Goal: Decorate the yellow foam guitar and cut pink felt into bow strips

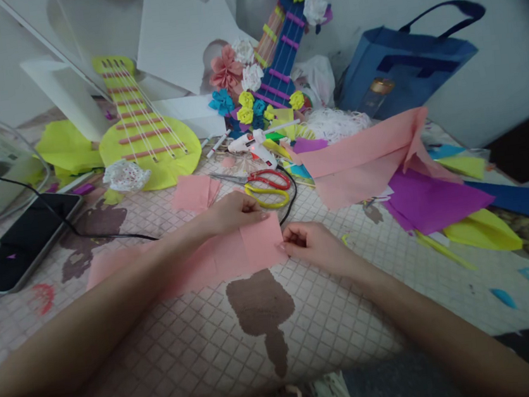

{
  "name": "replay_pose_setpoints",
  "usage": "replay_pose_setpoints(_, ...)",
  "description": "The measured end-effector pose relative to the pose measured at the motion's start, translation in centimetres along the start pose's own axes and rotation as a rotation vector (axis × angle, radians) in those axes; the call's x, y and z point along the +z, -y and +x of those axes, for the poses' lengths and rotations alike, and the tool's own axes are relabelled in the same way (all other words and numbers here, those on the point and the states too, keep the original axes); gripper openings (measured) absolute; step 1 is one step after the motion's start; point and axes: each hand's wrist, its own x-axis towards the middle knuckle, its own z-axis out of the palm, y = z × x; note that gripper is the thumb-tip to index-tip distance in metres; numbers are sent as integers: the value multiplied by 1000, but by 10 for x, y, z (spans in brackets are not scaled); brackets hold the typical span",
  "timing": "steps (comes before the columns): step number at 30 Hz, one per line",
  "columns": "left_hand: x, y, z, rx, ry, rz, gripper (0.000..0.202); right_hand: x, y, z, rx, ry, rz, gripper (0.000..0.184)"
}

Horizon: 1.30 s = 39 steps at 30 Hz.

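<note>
A long strip of pink crepe paper (230, 256) lies across the table, its right end folded into a squarish flap (262, 240). My left hand (235, 213) reaches over the strip, closed on the flap's upper edge. At the lower right corner, my right hand (315, 247) pinches the paper between thumb and fingers. Part of the strip is hidden under my left forearm. Just beyond my left hand are scissors (268, 188) with red and yellow handles, and a small stack of pink paper squares (193, 192).
A white glue gun (253, 145) lies behind the scissors. Farther back are a yellow paper lute (148, 148), a blue guitar shape (284, 56) with paper flowers, and a blue bag (403, 74). Pink (359, 156) and purple sheets (436, 198) lie right; a phone (25, 241) lies left.
</note>
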Motion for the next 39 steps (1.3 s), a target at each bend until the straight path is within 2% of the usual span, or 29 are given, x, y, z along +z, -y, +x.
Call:
replay_pose_setpoints(12, 1, -3, 0, -15, -18, 11, 36, 0, 0, 0, 3, 12, -21, 11)
replay_pose_setpoints(25, 4, -1, 0, 29, -58, 48, 32, -1, 0, -1, -4, 21, -13, 13)
replay_pose_setpoints(31, 0, -1, 0, 15, -21, 18, 34, -1, 0, 0, -1, 36, -16, 13)
replay_pose_setpoints(39, -20, 8, -5, -41, 173, -59, 41, -1, -1, 0, -9, 29, 6, 11)
